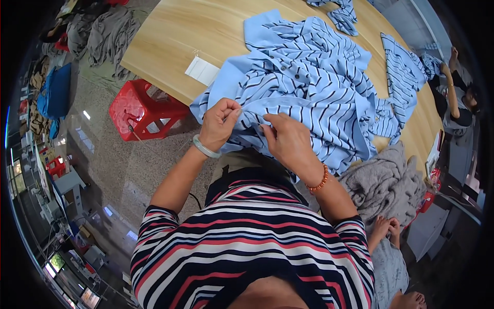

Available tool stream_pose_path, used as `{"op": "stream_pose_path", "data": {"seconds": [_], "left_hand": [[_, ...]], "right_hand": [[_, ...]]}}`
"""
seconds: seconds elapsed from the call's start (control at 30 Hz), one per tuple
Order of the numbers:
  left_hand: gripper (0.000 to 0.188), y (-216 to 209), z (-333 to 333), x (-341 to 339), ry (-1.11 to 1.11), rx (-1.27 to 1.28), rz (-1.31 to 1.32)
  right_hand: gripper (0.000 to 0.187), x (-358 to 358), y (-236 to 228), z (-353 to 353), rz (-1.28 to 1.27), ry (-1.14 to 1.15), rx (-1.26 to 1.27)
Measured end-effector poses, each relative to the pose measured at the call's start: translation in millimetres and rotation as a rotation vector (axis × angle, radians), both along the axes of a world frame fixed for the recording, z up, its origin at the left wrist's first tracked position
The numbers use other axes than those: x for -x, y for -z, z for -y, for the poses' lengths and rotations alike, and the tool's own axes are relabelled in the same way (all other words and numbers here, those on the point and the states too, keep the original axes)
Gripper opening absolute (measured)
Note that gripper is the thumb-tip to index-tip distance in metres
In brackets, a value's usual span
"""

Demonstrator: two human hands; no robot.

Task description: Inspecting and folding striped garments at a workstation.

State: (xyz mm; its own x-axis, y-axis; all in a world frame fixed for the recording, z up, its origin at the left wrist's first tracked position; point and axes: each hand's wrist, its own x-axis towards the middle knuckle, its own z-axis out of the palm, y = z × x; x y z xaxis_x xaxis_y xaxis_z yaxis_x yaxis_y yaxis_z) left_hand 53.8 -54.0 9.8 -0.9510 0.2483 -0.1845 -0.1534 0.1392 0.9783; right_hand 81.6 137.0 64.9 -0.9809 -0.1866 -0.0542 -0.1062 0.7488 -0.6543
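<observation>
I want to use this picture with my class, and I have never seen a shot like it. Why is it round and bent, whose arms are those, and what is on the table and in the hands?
There is no machine here: a person wears a wide fisheye camera on the head, looking down, so straight edges bend near the rim. The two forearms rising from the lower edge are the wearer's own. The left hand, with a pale green bangle on its wrist, and the right hand, with an orange bead bracelet, both pinch the near edge of a light blue shirt with dark stripes. It lies crumpled on a wooden table, beside a white paper tag. A red plastic stool stands on the floor, and grey cloth lies at the right.
</observation>
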Motion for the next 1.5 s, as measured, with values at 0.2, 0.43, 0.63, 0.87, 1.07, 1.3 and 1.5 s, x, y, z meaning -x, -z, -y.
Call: {"op": "stream_pose_path", "data": {"seconds": [0.2,0.43,0.63,0.87,1.07,1.3,1.5], "left_hand": [[0.007,2,2,-5,0.024,0.1,-0.113],[0.006,21,-1,-16,-0.026,0.112,-0.166],[0.007,16,-5,-14,0.129,0.192,-0.07],[0.008,28,19,-1,0.07,0.165,0.029],[0.018,30,32,1,0.159,-0.158,0.264],[0.015,49,51,-9,0.088,-0.091,0.296],[0.013,37,47,-9,0.029,-0.137,0.202]], "right_hand": [[0.018,4,9,10,-0.016,-0.022,0.027],[0.017,8,39,26,0.004,0.017,0.027],[0.013,5,42,20,-0.012,0.035,0.067],[0.021,-25,6,-35,0.228,0.072,0.093],[0.02,-28,-9,-35,0.177,0.123,0.131],[0.02,-28,8,-5,0.106,0.033,0.064],[0.019,-22,10,23,0.023,-0.053,0.033]]}}
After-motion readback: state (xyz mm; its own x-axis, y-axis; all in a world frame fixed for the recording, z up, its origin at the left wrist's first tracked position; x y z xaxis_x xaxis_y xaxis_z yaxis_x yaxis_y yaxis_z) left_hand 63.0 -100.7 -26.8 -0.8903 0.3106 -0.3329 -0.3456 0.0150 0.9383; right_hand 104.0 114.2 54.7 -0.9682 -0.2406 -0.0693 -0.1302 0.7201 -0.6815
